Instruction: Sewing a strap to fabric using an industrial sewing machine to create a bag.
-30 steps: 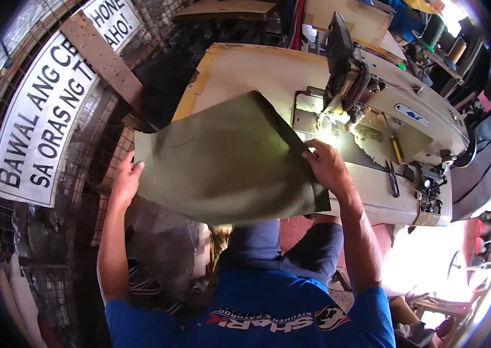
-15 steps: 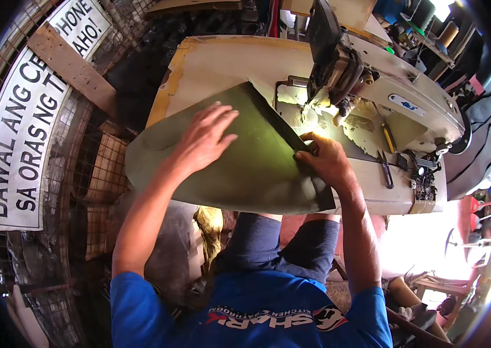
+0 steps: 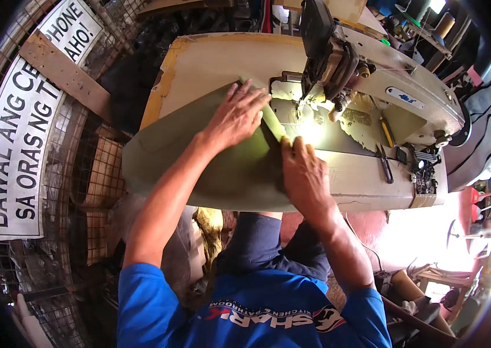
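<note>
A large dark green sheet [image 3: 199,159], leather-like or vinyl, lies across the left and front of the sewing table, its near edge hanging toward my lap. Along its right side a narrow strip of edge [image 3: 273,124] is folded up and shows lighter green. My left hand [image 3: 237,116] rests on the far corner of the sheet with its fingers stretched out. Lower on the same edge, my right hand [image 3: 305,174] is closed, gripping the fold. Just beyond my hands stands a sewing machine [image 3: 384,75], its lamp lighting the needle area.
On the table [image 3: 222,55], right of the needle, lie a yellow-handled tool [image 3: 387,132] and dark-handled snips [image 3: 384,165]. A bobbin-winder-like mechanism [image 3: 424,174] sits at the right end. Wire mesh with a white sign [image 3: 19,151] and a wooden plank [image 3: 63,72] stands at the left.
My left hand has moved right and away from me to the sheet's far corner. My right hand has shifted left and nearer. The sheet's right edge has turned over, showing a lighter strip.
</note>
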`<state>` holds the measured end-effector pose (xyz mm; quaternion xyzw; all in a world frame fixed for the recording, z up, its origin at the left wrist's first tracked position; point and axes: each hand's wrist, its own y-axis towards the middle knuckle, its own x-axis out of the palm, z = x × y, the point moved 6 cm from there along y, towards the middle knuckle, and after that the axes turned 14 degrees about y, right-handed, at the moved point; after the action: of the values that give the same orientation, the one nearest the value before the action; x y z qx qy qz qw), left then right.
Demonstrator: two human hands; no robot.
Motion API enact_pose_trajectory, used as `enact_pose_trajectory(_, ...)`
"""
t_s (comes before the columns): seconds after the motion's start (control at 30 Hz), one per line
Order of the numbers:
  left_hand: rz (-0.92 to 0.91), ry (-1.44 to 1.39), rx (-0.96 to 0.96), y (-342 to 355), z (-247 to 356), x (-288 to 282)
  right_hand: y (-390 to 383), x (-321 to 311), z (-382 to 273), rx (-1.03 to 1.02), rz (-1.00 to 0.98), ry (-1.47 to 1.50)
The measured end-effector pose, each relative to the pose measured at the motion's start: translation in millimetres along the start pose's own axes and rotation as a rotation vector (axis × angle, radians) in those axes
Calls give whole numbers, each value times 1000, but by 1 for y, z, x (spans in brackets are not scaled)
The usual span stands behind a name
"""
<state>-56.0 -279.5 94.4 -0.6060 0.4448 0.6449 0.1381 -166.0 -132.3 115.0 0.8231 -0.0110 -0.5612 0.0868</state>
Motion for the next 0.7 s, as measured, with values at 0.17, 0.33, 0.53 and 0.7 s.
enact_pose_trajectory(0.17, -96, -41, -177, 3, -38, 32, -53, -20, 46, 205, 48, 336)
enact_pose_trajectory(0.33, -124, 53, -178, 9, -41, 35, -60, -16, 63, 177, 65, 393)
enact_pose_trajectory(0.53, -94, 82, -46, 13, -54, 19, 4, -50, 9, 17, -17, 311)
enact_pose_trajectory(0.7, -93, -163, 117, -45, -65, -36, -8, -142, -37, -324, -215, 537)
